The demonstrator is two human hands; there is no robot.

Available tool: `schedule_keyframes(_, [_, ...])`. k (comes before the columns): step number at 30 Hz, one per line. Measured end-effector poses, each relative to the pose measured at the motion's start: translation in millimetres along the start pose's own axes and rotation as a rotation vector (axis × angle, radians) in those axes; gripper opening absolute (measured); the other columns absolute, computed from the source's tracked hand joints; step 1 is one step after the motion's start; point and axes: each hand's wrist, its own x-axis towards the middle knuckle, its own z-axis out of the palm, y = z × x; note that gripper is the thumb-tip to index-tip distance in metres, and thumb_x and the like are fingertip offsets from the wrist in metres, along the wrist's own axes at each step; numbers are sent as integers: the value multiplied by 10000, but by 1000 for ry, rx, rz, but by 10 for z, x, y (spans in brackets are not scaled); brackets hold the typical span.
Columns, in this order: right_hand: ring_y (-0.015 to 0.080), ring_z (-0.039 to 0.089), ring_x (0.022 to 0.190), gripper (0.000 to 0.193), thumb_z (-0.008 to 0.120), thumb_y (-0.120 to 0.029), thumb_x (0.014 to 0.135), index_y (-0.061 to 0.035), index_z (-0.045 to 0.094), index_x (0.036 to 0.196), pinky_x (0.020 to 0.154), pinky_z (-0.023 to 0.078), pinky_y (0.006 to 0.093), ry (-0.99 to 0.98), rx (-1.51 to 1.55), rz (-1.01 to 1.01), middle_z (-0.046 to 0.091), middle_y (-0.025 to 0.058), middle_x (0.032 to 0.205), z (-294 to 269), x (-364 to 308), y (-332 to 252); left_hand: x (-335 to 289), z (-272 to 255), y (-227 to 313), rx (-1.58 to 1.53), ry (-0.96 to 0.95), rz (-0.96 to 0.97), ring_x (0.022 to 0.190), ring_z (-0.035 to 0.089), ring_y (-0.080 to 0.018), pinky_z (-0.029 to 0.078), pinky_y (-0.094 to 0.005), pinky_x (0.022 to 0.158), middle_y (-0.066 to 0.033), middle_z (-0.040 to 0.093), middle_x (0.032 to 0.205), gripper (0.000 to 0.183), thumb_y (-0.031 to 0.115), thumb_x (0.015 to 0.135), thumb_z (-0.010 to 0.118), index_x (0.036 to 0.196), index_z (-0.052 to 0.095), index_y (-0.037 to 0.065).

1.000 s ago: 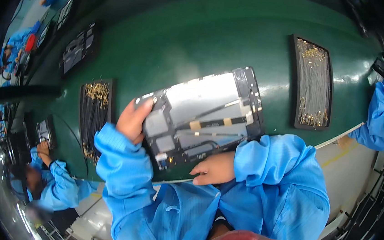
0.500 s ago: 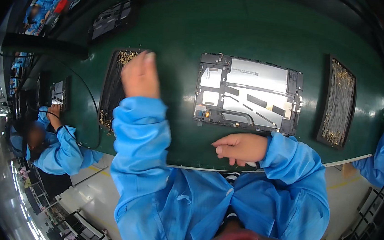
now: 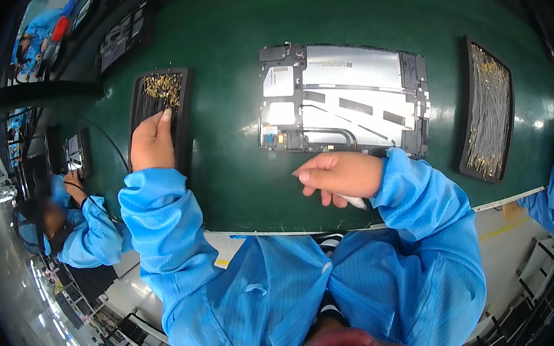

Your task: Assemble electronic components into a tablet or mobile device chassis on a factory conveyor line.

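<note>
My left hand [image 3: 154, 141] is over the left black tray [image 3: 184, 125], fingers drawn together in a pinch beside the gold ends of the thin dark cables [image 3: 160, 87] in it. Whether a cable is between the fingertips is too small to tell. Just below the near edge of an opened flat device [image 3: 352, 71], with silver panels and a black frame, is my right hand [image 3: 339, 175]. Its fingers are curled, and a slim white tool [image 3: 353, 201] shows under the palm; the tool's other end is hidden.
At the right a second black tray [image 3: 466, 123] holds many grey cables [image 3: 490, 119] with gold ends. More opened devices [image 3: 123, 35] stand at the far left. A black cord [image 3: 106, 135] crosses the green table [image 3: 223, 188]. Co-workers in blue sleeves [image 3: 97, 230] sit left and right.
My left hand has drawn back nearer along the left tray, uncovering its gold cable ends. My right hand stays by the device's near edge, with more of the white tool showing. The view has shifted.
</note>
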Motion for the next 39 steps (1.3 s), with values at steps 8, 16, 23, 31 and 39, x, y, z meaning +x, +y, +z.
schedule_keyframes(8, [57, 441, 627, 450, 464, -309, 805, -13, 399, 1138, 511, 385, 181, 223, 88, -127, 519, 26, 870, 119, -164, -254, -413, 122, 829, 32, 78, 877, 695, 542, -279, 451, -336, 601, -127, 545, 752, 182, -22, 620, 597, 785, 521, -4])
schedule_keyframes(16, [91, 487, 791, 349, 480, -223, 813, -4, 451, 1084, 707, 398, 222, 504, -109, -467, 525, 24, 835, 169, -281, -254, -497, 242, 981, 21, -106, 1018, 603, 535, -217, 432, -301, 501, -93, 553, 754, 211, 29, 603, 555, 813, 541, 23])
schedule_keyframes(23, [83, 468, 666, 270, 448, -274, 815, -41, 544, 912, 565, 403, 217, 408, -84, -143, 536, 15, 747, 130, -368, -245, -707, 447, 876, -100, -245, 1003, 588, 524, -203, 425, -293, 497, -77, 545, 735, 259, 29, 583, 560, 842, 554, 39])
schedule_keyframes(31, [77, 449, 617, 310, 447, -340, 809, -47, 528, 869, 493, 388, 210, 381, 72, -12, 527, 2, 756, 90, -310, 46, -799, 583, 957, -253, -413, 811, 613, 507, -218, 424, -287, 560, -56, 535, 681, 191, 27, 599, 604, 786, 568, 45])
schedule_keyframes(39, [86, 458, 601, 332, 437, -351, 812, -28, 502, 858, 479, 391, 212, 515, 190, -130, 523, 34, 724, 154, -253, -100, -731, 674, 923, -277, -132, 837, 642, 511, -227, 422, -308, 576, -60, 538, 716, 191, 13, 579, 617, 759, 565, 52])
